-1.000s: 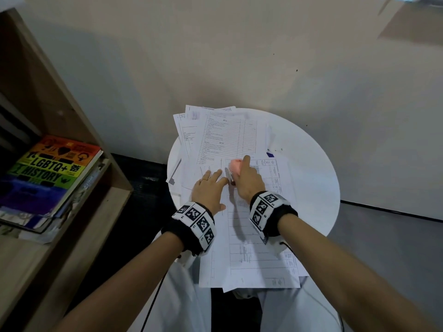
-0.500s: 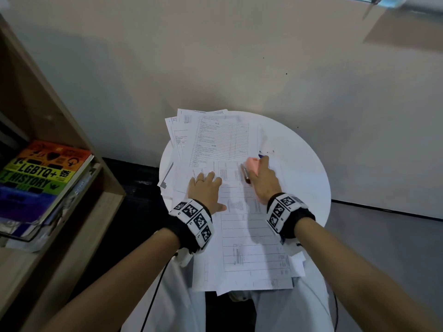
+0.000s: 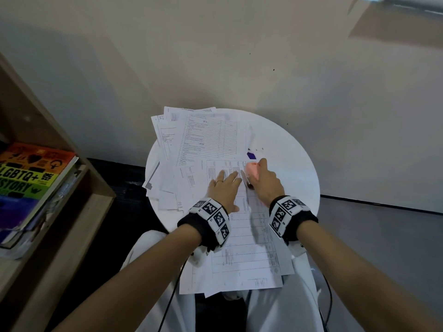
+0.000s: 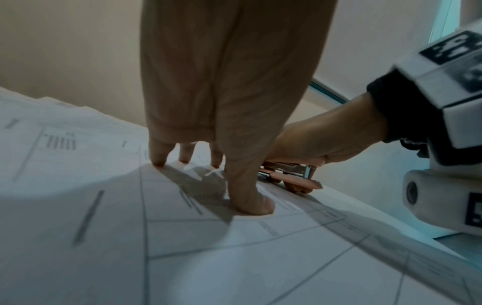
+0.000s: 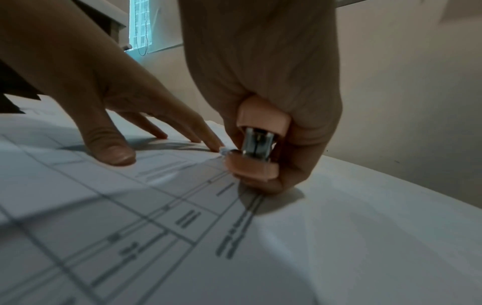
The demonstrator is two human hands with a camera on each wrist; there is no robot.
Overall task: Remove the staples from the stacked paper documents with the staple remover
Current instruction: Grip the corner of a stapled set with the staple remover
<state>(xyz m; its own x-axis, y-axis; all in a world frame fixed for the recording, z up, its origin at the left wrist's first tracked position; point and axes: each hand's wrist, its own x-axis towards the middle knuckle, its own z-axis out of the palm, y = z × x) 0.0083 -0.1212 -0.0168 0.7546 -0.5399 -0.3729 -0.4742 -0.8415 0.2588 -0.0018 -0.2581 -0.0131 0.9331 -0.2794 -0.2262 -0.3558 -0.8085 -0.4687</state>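
Note:
A stack of printed paper documents (image 3: 242, 250) lies on a round white table (image 3: 294, 178), reaching over its near edge. My left hand (image 3: 225, 185) presses flat on the top sheet (image 4: 104, 247) with straight fingers (image 4: 250, 198). Just to its right, my right hand (image 3: 263, 180) grips a pink staple remover (image 3: 251, 171) with metal jaws, its lower end resting on the paper (image 5: 156, 227) near the sheet's top right corner. The pink staple remover (image 5: 256, 148) is squeezed between thumb and fingers; the same tool (image 4: 289, 175) sits beside my left thumb. The staple itself is hidden.
More loose printed sheets (image 3: 201, 137) fan out over the table's far left part. A small purple object (image 3: 251, 155) lies beyond the remover. A wooden shelf (image 3: 60, 212) with a colourful book (image 3: 31, 173) stands to the left. The wall is close behind the table.
My right hand with the staple remover moved from the middle of the top edge rightward toward the sheet's top right corner. My left hand slid right after it, still pressing the paper.

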